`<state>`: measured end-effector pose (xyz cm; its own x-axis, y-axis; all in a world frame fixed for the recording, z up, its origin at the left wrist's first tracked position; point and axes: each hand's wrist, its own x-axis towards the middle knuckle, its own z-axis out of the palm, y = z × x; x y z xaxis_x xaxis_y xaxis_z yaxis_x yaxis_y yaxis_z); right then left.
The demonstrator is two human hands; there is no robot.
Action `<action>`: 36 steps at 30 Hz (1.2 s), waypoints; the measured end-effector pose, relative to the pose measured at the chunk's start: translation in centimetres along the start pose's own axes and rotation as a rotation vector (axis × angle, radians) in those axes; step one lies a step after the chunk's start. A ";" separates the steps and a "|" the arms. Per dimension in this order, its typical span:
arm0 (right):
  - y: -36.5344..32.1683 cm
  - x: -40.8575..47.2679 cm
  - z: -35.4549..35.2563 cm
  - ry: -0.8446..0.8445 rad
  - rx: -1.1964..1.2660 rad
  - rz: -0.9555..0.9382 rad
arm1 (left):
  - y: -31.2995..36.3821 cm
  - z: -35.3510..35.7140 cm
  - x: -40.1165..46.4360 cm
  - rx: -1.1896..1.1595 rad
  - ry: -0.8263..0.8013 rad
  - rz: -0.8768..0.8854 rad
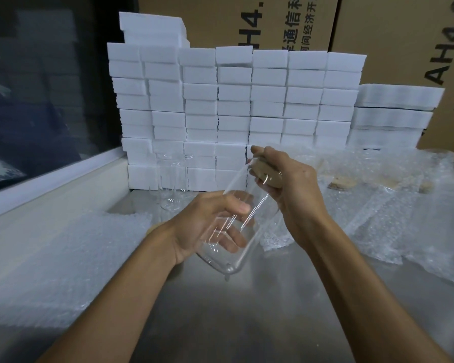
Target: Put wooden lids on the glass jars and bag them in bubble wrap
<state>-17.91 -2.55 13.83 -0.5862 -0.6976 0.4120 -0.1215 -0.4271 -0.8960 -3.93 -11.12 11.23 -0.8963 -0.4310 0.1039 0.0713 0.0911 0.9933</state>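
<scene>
A clear glass jar (247, 205) is tilted above the steel table, mouth up and away from me, base low. My left hand (207, 226) grips its lower body, thumb across the front. My right hand (291, 184) holds a round wooden lid (266, 176) against the jar's mouth, fingers curled over it. Another glass jar (169, 184) stands upright by the foam blocks. Loose wooden lids (342, 183) lie under bubble wrap at the right.
Stacked white foam blocks (233, 100) wall off the back of the steel table (247, 310). Bubble wrap bags (393, 205) spread over the right side, and a bubble wrap sheet (63, 258) covers the left. Cardboard boxes (378, 35) stand behind.
</scene>
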 end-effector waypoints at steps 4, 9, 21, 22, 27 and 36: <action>0.7 -0.3 0.2 0.071 -0.156 -0.056 | 0.1 0.8 0.4 0.313 0.244 0.051; 1.4 -0.2 0.1 0.145 -0.200 0.002 | -0.4 2.2 0.8 1.057 0.550 0.196; 0.1 0.0 -0.7 -0.029 0.048 0.041 | -0.2 0.7 0.2 0.226 0.071 0.121; 0.4 0.1 -0.7 0.014 -0.017 0.028 | -0.4 0.9 0.4 0.320 0.156 0.155; 1.5 0.1 -0.4 0.145 -0.153 0.069 | -1.3 1.3 1.2 0.644 0.399 0.196; 2.8 -0.9 1.9 -0.004 -0.561 -0.044 | -3.1 0.4 1.8 0.659 0.392 0.041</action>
<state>-16.19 -4.20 11.21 -0.5680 -0.6888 0.4505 -0.5538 -0.0850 -0.8283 -5.95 -11.81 8.29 -0.6693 -0.6911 0.2728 -0.2841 0.5773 0.7655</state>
